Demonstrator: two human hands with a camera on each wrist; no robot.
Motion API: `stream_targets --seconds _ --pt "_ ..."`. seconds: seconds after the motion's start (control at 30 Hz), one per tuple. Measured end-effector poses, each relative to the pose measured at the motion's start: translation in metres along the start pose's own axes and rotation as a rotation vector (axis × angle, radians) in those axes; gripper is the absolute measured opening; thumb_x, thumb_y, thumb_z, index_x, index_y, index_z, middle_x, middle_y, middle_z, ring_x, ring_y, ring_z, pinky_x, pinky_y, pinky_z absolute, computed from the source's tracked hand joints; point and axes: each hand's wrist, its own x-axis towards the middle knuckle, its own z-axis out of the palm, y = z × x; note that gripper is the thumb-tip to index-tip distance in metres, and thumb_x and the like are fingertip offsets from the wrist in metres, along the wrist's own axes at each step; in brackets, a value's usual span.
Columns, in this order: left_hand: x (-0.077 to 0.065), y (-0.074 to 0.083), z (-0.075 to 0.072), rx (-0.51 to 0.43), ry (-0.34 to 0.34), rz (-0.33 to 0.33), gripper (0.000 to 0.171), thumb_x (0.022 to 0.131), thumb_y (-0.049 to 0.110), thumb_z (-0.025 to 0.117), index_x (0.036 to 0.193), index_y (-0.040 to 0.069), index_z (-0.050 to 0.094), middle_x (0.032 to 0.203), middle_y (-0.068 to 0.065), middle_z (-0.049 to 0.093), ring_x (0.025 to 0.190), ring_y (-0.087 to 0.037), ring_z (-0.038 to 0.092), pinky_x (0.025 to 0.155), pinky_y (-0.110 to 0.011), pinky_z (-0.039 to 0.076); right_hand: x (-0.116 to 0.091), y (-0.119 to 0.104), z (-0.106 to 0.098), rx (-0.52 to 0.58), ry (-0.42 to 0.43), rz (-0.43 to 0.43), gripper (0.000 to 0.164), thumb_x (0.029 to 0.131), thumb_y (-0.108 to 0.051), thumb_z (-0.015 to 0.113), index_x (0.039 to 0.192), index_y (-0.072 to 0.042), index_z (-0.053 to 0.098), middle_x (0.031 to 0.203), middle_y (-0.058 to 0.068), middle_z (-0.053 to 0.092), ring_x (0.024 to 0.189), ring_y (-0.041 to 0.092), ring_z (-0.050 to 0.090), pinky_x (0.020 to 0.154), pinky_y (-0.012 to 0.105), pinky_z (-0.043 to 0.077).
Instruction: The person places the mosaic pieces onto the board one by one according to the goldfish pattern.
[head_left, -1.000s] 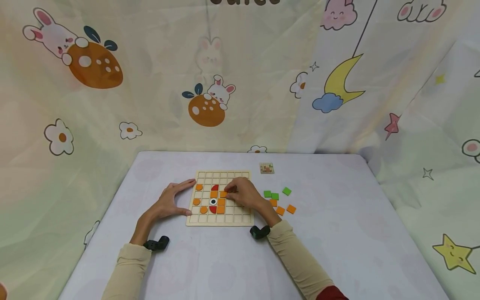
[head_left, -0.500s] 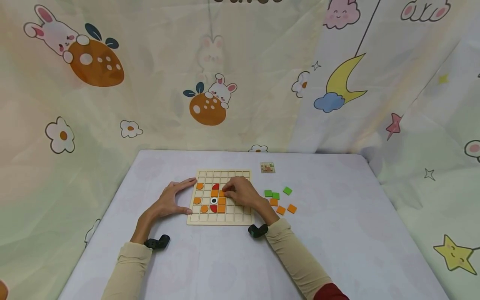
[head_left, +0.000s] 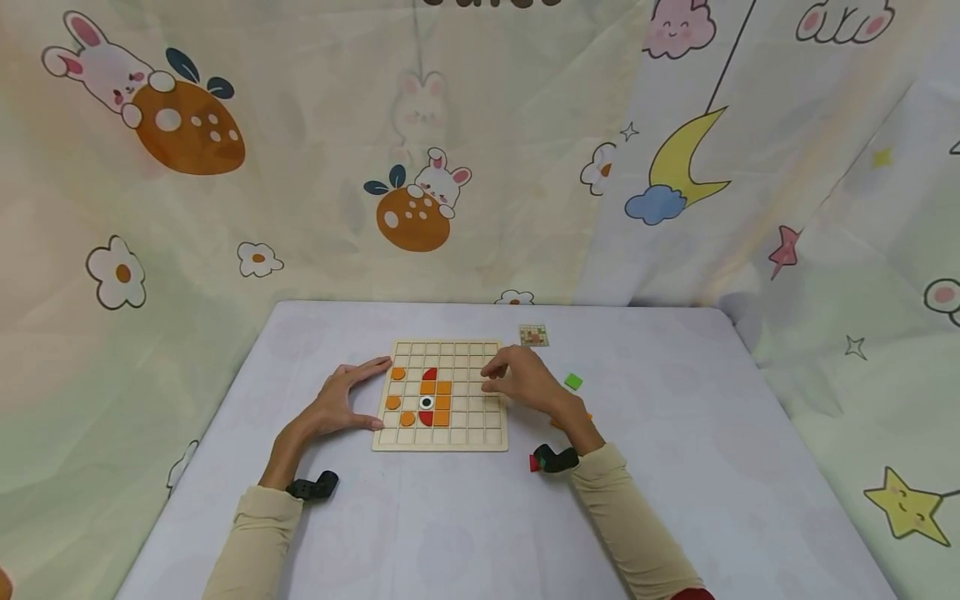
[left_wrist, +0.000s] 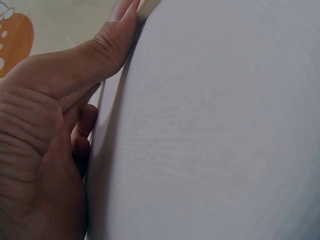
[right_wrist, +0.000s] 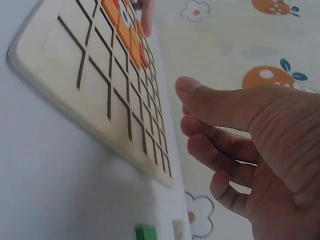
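Observation:
A light wooden board point(head_left: 476, 437) with a grid of square recesses lies on the table. Its left part bears orange square tiles point(head_left: 442, 403), orange round pieces point(head_left: 398, 373), two red quarter-round pieces point(head_left: 426, 418) and a white eye piece point(head_left: 427, 402). Spread wide, the thumb and forefinger of my left hand point(head_left: 337, 404) touch the board's left edge; the thumb also shows at an edge in the left wrist view. My right hand point(head_left: 528, 382) hovers over the board's right edge. Its fingers are loosely bent with nothing between them, as the right wrist view point(right_wrist: 250, 135) confirms.
Right of the board lie loose tiles, among them a green one point(head_left: 573, 381) and orange ones partly hidden by my right wrist. A small patterned card point(head_left: 534, 336) lies behind. A printed cloth point(head_left: 525, 167) hangs beyond the table's point(head_left: 675, 400) back edge.
My right hand has let go of an orange square tile on the board and moved to the right, now covering several loose tiles. The left hand has stayed in place.

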Motion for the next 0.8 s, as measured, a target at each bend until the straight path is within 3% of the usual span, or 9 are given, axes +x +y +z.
stream_targets --seconds 0.3,0.8 --pt "0.001 -0.001 0.001 0.008 -0.002 -0.010 0.113 0.067 0.041 0.104 0.165 0.019 0.051 0.174 -0.008 0.046 0.128 -0.029 0.048 0.103 -0.051 0.039 -0.036 0.021 -0.028 -0.050 -0.018 0.102 0.019 0.089 -0.016 0.092 0.104 -0.006 0.085 0.099 0.001 0.081 0.089 0.014 0.068 0.083 0.033 0.056" --pt "0.001 -0.001 0.003 -0.001 -0.005 0.007 0.115 0.067 0.041 0.105 0.165 0.016 0.051 0.175 -0.009 0.045 0.129 -0.028 0.048 0.103 -0.051 0.038 -0.085 0.035 -0.043 -0.138 0.022 0.268 0.031 0.076 -0.018 0.101 0.100 -0.004 0.085 0.098 0.003 0.081 0.091 0.017 0.067 0.086 0.041 0.055"
